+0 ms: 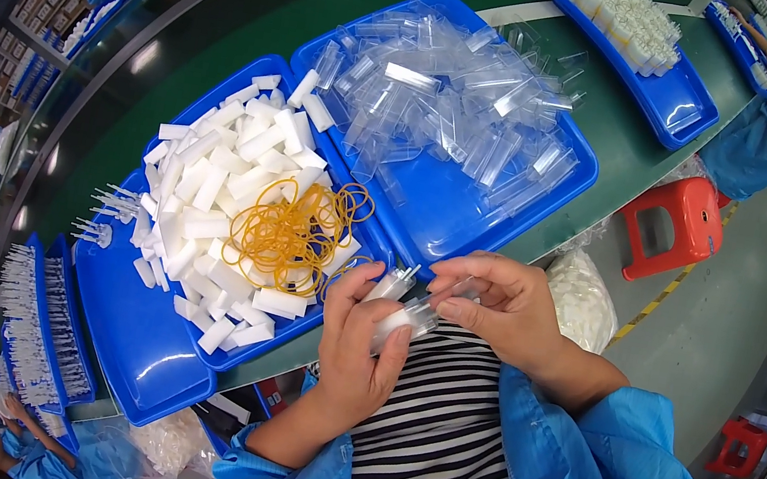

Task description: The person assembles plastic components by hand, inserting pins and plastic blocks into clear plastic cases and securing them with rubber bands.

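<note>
2 bare hands are present in the head view, close together in front of the striped garment (432,438), at the near edge of the green bench (624,147). Left hand (355,345) is curled and holds 1 tubular white-and-clear piece (408,322) near the thumb; 1 slimmer clear part (391,287) with a thin protruding tip lies among the same fingers. Right hand (513,310) is narrowed, thumb and fingertips pinched on 1 transparent, glossy plastic piece (450,300), just beside the items in the left hand; whether the pieces touch cannot be told. Beyond the hands, 1 blue tray (418,210) bears a loose heap of clear plastic sleeves (456,96), rigid, shiny and elongated; overlap prevents a count. Adjoining it, matte white blocks (202,181), foam-like and rectangular, are piled in blue traywork (143,362), likewise too many to count. 1 tangle of amber rubber bands (289,235), thin and looped, lies on the blocks, near the left hand; individual bands cannot be separated. 1 small cluster of thin-stemmed pale parts (112,209) sits at the far side of the blocks. 1 further blue tray (675,107) carries upright white-tipped parts (619,18), densely packed. On the floor side, 2 red stools (697,224) and 1 translucent bag (580,296) with pale contents are noted.
</note>
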`<state>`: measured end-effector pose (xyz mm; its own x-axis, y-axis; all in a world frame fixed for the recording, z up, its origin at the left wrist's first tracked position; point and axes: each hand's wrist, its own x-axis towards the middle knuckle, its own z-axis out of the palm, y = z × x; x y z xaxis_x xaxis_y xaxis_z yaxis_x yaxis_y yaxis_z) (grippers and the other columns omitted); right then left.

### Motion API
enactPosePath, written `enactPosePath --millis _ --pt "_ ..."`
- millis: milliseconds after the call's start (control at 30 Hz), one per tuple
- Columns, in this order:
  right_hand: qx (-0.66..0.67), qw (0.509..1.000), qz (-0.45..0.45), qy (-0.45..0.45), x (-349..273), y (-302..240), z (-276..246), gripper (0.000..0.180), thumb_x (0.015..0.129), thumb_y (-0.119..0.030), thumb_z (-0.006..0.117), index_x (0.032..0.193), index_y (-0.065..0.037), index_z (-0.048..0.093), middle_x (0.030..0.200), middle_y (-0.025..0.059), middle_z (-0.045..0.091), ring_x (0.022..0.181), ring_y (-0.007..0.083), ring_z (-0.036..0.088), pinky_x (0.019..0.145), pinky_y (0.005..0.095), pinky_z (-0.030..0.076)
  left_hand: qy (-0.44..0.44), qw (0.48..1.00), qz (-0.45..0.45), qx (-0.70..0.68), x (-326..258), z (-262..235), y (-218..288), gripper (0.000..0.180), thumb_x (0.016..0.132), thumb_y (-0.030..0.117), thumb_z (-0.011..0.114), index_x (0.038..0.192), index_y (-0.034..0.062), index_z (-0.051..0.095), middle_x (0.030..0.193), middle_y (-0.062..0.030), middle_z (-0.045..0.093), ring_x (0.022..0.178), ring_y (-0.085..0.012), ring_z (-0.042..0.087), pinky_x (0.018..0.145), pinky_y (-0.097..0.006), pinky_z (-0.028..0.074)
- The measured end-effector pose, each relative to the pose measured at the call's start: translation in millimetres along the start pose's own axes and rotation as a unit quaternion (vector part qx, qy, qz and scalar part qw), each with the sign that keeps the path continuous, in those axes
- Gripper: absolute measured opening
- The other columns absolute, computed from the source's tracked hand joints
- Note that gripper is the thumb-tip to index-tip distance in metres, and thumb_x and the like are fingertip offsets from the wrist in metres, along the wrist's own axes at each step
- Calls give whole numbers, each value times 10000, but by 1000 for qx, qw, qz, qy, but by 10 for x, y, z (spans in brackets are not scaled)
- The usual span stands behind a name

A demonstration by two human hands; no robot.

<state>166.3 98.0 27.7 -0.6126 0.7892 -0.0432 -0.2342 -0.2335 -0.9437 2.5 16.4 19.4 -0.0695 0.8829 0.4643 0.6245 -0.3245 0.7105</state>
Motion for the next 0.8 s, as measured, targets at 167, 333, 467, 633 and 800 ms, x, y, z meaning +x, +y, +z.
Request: enactPosePath --millis 167,333,467,633,800 --pt "-36 998 -54 12 -23 33 41 327 774 -8 684 1084 34 588 997 119 615 889 141 605 788 243 495 10 999 -14 -41 -16 4 -25 140 810 50 580 936 -6 553 1168 -237 458 948 -316 509 831 -381 423" --pt "-38 993 -106 15 -50 127 55 264 765 -7 692 1014 28 612 986 119 626 861 144 615 766 247 502 34 999 -17 -38 -22 27 -20 93 812 36 564 897 -3 573 1161 -228 464 926 -295 516 805 -364 433" --pt "-86 988 -124 25 -45 144 46 260 762 -10 694 1007 26 614 974 108 630 853 148 621 755 248 506 39 998 -16 -35 -31 55 -12 90 812 29 561 896 -4 570 1164 -226 460 916 -287 516 795 -357 434" --pt "-64 996 -61 16 -26 27 48 253 785 2 665 1029 29 603 978 111 618 881 155 612 793 255 492 35 998 -31 -48 -52 61 -21 85 819 25 556 898 -3 567 1190 -230 435 934 -287 496 807 -353 424" --pt "-17 999 -20 19 -15 -28 26 246 799 -56 670 1029 14 621 951 102 639 852 130 622 784 234 487 35 999 -5 -24 -67 60 -77 121 827 52 565 935 0 553 1217 -239 413 960 -305 474 822 -364 412"
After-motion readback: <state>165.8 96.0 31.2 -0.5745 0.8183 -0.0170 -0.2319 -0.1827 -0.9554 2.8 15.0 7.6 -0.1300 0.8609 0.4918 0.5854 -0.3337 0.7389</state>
